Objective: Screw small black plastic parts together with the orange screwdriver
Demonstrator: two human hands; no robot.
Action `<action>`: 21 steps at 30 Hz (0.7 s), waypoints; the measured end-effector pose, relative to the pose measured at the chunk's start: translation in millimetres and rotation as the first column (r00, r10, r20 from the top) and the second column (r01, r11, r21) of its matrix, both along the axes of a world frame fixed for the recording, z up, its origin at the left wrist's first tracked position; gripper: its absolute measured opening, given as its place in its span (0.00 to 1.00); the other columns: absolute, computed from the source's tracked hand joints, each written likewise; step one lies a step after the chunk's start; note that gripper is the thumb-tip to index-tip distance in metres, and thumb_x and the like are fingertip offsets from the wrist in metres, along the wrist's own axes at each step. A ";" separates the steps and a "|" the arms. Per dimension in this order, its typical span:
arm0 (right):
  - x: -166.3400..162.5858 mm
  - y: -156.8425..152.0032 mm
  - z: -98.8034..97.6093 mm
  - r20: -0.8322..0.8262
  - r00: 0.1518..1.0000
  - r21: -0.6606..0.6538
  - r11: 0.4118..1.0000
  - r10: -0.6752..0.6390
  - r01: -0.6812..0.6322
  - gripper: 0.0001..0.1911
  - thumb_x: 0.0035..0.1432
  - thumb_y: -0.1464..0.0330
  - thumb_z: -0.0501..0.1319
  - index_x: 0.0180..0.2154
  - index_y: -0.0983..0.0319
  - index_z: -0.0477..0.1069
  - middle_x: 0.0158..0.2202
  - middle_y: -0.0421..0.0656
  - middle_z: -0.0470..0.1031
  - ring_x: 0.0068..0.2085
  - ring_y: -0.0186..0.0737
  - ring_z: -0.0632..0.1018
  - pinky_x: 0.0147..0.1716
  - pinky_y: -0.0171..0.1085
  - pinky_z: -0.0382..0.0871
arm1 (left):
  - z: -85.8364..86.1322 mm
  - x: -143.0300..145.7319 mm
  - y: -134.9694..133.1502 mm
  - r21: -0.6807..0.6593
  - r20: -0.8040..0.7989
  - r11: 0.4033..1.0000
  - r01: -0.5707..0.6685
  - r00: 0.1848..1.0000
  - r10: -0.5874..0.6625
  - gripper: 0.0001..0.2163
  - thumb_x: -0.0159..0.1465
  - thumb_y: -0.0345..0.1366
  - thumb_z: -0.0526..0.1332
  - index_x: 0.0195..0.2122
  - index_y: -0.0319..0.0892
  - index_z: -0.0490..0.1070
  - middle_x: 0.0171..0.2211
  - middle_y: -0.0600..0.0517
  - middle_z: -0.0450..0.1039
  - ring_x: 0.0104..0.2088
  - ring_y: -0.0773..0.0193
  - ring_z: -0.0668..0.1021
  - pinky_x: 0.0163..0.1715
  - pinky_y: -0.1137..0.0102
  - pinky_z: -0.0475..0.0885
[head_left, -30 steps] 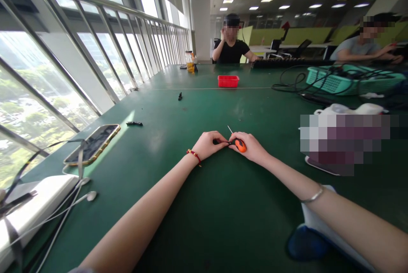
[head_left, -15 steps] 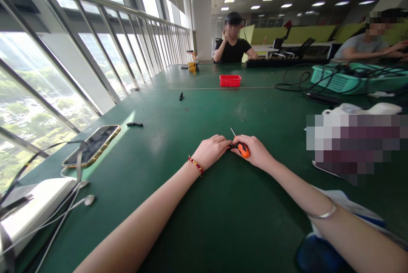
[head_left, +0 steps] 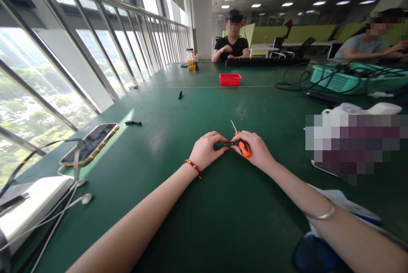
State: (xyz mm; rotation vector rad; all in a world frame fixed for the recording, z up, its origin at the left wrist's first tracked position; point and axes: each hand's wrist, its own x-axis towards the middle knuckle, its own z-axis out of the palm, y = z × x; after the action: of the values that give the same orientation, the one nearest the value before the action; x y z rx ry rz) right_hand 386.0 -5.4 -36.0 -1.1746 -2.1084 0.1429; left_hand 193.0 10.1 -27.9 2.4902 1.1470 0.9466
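My two hands meet on the green table (head_left: 204,230) in front of me. My right hand (head_left: 258,152) is closed round an orange-handled screwdriver (head_left: 245,148); its thin metal shaft points up and away. My left hand (head_left: 207,150) is curled, its fingertips pinching a small black part (head_left: 227,143) at the screwdriver's front end. A red cord bracelet sits on my left wrist, a silver bangle on my right forearm.
A phone (head_left: 89,144) and white earphones (head_left: 83,198) lie at the left by the window railing. Small black parts (head_left: 133,122) and a red tray (head_left: 230,79) lie farther out. A teal basket (head_left: 347,78) with cables sits right. Two other people sit at the far end.
My hands have drawn slightly apart, so the black part between them now shows. The person at the far end has lowered a hand from the head to the table.
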 end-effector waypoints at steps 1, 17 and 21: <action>-0.2 -1.0 1.2 0.007 1.000 0.036 0.999 -0.006 0.006 0.04 0.54 0.68 0.60 0.35 0.59 0.70 0.33 0.41 0.72 0.34 0.38 0.71 0.36 0.37 0.61 | 0.3 -0.1 -0.1 0.051 -0.003 0.999 -0.002 1.000 0.002 0.06 0.57 0.34 0.62 0.36 0.43 0.74 0.35 0.52 0.74 0.37 0.65 0.75 0.39 0.70 0.72; -9.9 -17.6 12.6 0.056 0.986 0.319 0.939 -0.155 0.129 0.06 0.58 0.66 0.58 0.34 0.61 0.71 0.30 0.42 0.72 0.33 0.37 0.72 0.33 0.36 0.60 | 5.5 -1.7 -6.7 0.554 -0.030 0.832 -0.018 0.999 0.041 0.07 0.64 0.36 0.57 0.37 0.47 0.76 0.37 0.54 0.78 0.39 0.66 0.75 0.37 0.69 0.66; -9.9 -17.4 12.7 0.059 0.985 0.323 0.937 -0.162 0.135 0.06 0.58 0.66 0.58 0.35 0.61 0.71 0.31 0.42 0.72 0.33 0.37 0.71 0.33 0.36 0.60 | 6.4 -0.6 -7.1 0.565 -0.008 0.824 -0.028 0.999 0.040 0.06 0.63 0.36 0.58 0.34 0.46 0.76 0.36 0.55 0.79 0.39 0.66 0.75 0.37 0.69 0.66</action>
State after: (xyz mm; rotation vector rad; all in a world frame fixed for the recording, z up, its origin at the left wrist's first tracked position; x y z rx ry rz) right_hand 376.2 -22.8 -23.3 -1.1525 -2.0106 -0.3124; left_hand 192.4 3.0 -21.5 2.9379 1.0261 1.4572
